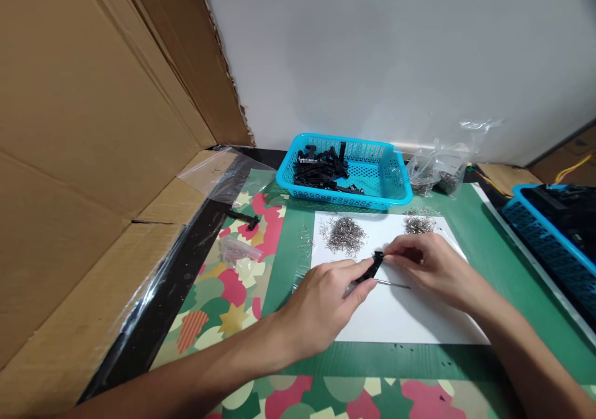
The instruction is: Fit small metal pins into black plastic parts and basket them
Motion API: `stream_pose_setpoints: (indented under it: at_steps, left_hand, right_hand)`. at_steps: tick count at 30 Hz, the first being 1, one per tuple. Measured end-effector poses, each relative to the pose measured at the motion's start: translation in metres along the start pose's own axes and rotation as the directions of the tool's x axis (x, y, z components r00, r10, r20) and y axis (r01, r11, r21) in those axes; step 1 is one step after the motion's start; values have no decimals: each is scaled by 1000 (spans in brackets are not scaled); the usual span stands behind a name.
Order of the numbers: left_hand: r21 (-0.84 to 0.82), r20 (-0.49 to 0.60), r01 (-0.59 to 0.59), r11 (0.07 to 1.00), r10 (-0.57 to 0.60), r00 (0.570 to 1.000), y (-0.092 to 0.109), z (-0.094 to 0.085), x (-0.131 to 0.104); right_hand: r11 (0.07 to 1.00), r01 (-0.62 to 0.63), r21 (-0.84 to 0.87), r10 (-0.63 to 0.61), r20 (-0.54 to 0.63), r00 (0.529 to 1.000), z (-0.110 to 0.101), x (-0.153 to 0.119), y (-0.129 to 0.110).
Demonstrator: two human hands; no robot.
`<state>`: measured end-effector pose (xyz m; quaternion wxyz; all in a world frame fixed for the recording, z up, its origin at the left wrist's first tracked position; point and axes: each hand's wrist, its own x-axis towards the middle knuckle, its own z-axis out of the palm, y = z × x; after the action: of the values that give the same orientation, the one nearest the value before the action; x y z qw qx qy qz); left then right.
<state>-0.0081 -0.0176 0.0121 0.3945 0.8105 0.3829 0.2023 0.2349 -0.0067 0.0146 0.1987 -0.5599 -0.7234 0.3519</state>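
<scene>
My left hand is closed on a small black plastic part over the white sheet. A thin metal rod sticks out to the right from beneath this hand. My right hand has its thumb and index finger pinched together at the upper end of the black part; what they hold, if anything, is too small to tell. On the sheet behind the hands lie a pile of tiny metal pieces and, to the right, a second pile.
A blue basket with black parts stands behind the sheet. Another blue basket of dark parts is at the right. Plastic bags sit at the back right. A black part and a small bag lie at the left, near cardboard.
</scene>
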Motion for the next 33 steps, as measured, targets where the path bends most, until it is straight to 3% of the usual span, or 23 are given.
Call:
stream_pose_setpoints:
  at_steps: [5, 12, 16, 23, 26, 29, 33]
  left_hand:
    - [-28, -11, -4, 1000, 3, 1000, 0, 0, 0]
    - [-45, -42, -6, 999, 4, 999, -2, 1, 0]
    - [-71, -59, 7, 997, -12, 998, -2, 1, 0]
    - [-72, -11, 22, 997, -23, 1000, 1, -1, 0]
    - [-50, 0, 23, 998, -23, 1000, 1, 0, 0]
    - [-55, -5, 17, 998, -17, 1000, 0, 1, 0]
    - [-38, -14, 7, 999, -7, 1000, 0, 0, 0]
  right_hand:
    - [998, -57, -23, 58, 76, 995, -8, -6, 3]
    - [992, 69, -110, -46, 201, 979, -3, -16, 3]
    - [986, 106, -131, -80, 190, 979, -3, -21, 3]
    - [1000, 30, 6, -30, 117, 993, -21, -25, -4]
    - [989, 81, 127, -85, 29, 996, -24, -24, -4]
    - [970, 148, 191, -121, -148, 982, -23, -25, 0]
    - [967, 200, 156, -125, -396, 910, -19, -24, 4]
